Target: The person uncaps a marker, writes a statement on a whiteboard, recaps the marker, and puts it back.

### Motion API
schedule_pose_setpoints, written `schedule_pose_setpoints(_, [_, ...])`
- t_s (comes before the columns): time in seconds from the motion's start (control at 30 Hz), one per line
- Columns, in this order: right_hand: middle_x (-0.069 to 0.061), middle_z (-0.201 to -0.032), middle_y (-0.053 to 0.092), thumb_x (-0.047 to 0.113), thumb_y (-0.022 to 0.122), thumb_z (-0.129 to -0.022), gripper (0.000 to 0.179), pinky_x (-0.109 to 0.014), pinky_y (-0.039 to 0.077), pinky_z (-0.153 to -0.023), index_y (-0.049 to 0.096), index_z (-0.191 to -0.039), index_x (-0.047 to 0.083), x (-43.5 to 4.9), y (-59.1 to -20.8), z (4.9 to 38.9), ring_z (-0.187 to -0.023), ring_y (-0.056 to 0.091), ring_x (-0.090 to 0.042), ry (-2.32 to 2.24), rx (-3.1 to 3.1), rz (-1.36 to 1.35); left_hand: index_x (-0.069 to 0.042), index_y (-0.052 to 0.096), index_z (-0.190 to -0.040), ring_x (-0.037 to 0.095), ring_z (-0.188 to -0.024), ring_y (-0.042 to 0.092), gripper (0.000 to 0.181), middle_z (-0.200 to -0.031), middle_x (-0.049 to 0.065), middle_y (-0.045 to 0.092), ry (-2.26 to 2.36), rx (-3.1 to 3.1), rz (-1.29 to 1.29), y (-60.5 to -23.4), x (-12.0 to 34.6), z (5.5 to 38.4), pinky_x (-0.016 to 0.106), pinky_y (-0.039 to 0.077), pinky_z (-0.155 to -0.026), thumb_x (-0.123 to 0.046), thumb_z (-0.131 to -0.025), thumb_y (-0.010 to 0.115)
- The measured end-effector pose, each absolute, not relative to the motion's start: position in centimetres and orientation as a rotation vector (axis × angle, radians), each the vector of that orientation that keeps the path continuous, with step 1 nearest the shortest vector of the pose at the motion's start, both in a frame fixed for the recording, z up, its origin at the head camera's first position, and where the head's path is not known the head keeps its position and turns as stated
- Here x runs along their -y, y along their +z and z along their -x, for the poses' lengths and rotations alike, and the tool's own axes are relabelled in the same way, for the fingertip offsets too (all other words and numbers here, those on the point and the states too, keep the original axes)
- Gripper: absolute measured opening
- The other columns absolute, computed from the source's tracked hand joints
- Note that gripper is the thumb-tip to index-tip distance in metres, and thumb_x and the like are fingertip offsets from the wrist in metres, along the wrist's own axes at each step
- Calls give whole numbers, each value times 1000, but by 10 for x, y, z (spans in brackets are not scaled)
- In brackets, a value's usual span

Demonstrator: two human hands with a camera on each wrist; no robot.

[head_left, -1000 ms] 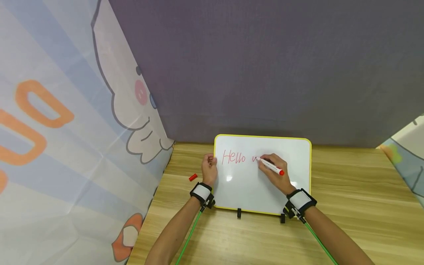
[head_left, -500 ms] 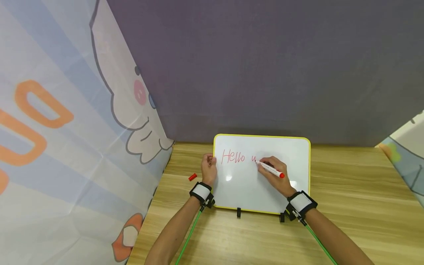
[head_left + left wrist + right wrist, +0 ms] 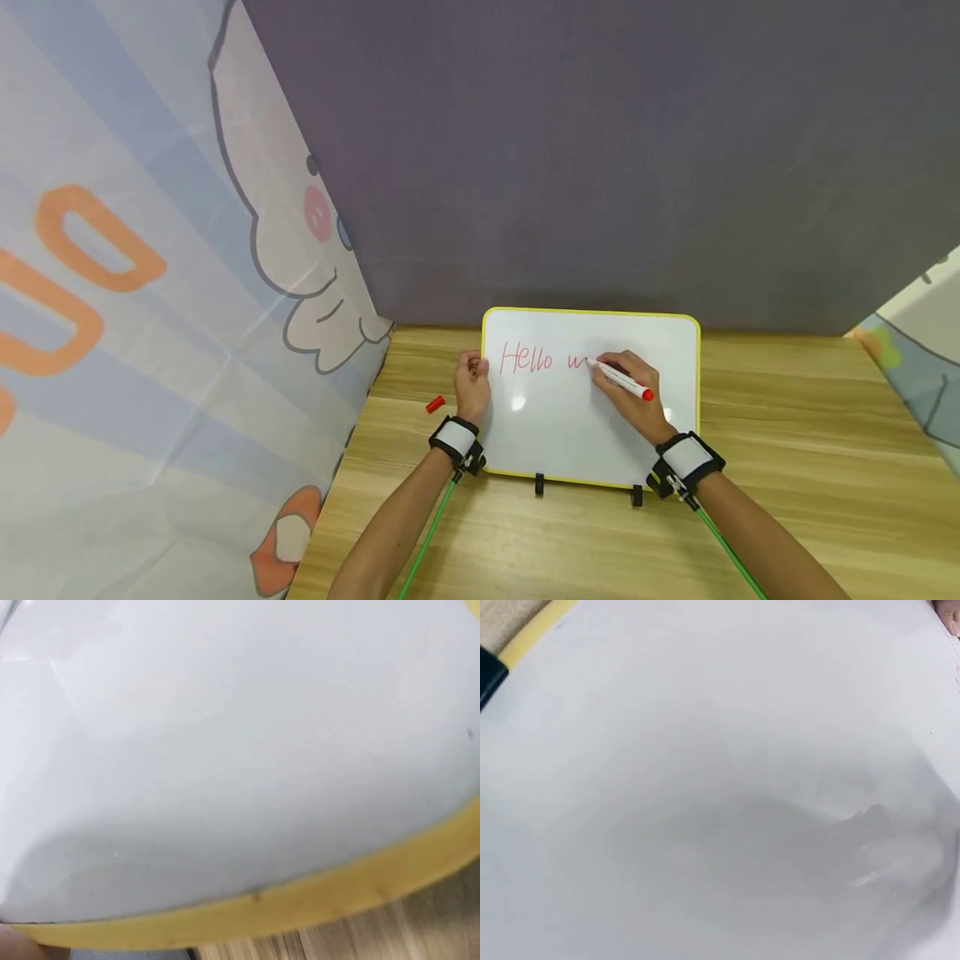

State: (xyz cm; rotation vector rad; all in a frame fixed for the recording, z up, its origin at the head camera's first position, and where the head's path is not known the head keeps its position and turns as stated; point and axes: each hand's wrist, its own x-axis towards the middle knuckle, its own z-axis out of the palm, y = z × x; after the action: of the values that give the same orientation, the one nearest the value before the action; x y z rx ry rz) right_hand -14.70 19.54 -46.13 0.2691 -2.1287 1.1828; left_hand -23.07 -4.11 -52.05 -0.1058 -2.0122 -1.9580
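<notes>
Whiteboard (image 3: 561,421) is on the tabletop (image 3: 795,433), red "Hello w" (image 3: 527,358) on its far left part. We've got the left hand (image 3: 472,388) gripping its left edge, right hand (image 3: 636,412) pinching a white marker (image 3: 619,377), label too tiny for us. Red cap (image 3: 435,404) lies left.

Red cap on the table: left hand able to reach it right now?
Likely yes: the red cap lies near the left hand, nothing visible between them, though that hand would probably have to release the whiteboard.

With fingers curled, the left hand (image 3: 472,385) points toward twelve o'clock; the right hand (image 3: 632,398) (fingers pinching) slants toward ten-thirty.
</notes>
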Motion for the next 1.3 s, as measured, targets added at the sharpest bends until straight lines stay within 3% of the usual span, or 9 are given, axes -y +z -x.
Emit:
schedule_pose_setpoints(0.23, [-15,-77,62,-8,70,-73,15,-4,41,-66,66,-87,-6,-197,-459,143,-68,54,-13,1189,2137,-277,8,56,-102,21,-76,50,14,-88,22,55,-1945,2136,-47,-507,38,225,18,38,-65,1,-90,52])
schedule_pose_setpoints(0.57, [-14,-74,62,-7,71,-72,14,-3,39,-64,67,-85,-5,-195,-461,145,-66,52,-15,1160,2141,-252,8,56,-100,14,-74,48,13,-86,18,55,-1946,2130,-34,-502,37,223,17,38,-65,3,-89,52])
schedule_pose_setpoints(0.8, [-15,-76,63,-6,71,-73,14,-3,41,-65,67,-86,-5,-195,-465,146,-67,53,-14,1178,2173,-248,13,54,-101,21,-76,49,14,-87,25,54,-1975,2143,-10,-479,40,212,18,38,-65,7,-89,51])
schedule_pose_setpoints(1.3, [-15,-76,63,-6,70,-73,14,-3,39,-64,66,-86,-5,-202,-470,150,-67,52,-9,1140,2174,-209,6,56,-100,12,-74,46,11,-86,14,54,-1911,2147,-37,-508,35,227,19,39,-66,3,-90,52])
